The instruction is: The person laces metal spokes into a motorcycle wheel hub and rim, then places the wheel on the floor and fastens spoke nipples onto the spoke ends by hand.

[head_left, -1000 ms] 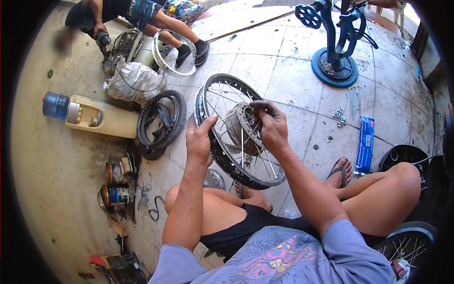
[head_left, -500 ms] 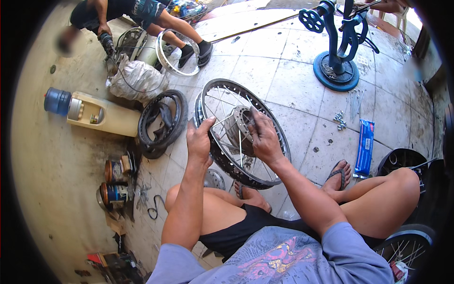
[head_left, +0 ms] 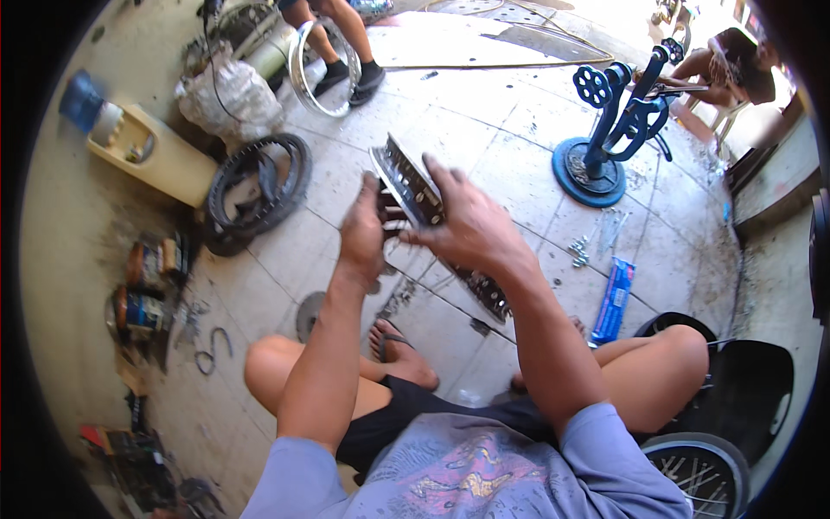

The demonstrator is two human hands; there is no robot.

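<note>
I hold a black spoked wheel rim upright, turned nearly edge-on, above the floor in front of my crossed legs. My right hand is closed on the upper part of the rim, thumb and fingers around it, slightly blurred. My left hand is beside the wheel's left side, fingers curled in toward it; what exactly they grip is hidden behind the hand and the rim. Below, a silver round part lies partly hidden by my left forearm.
Tyres, a water dispenser and cans lie left. A co-worker's legs stand beside a bare rim. Right: a blue stand, small fittings, a blue packet and another person, seated.
The wheel has swung from facing up to nearly edge-on. My right hand has moved from the hub to the rim's upper part; my left hand has risen slightly. The view has shifted too.
</note>
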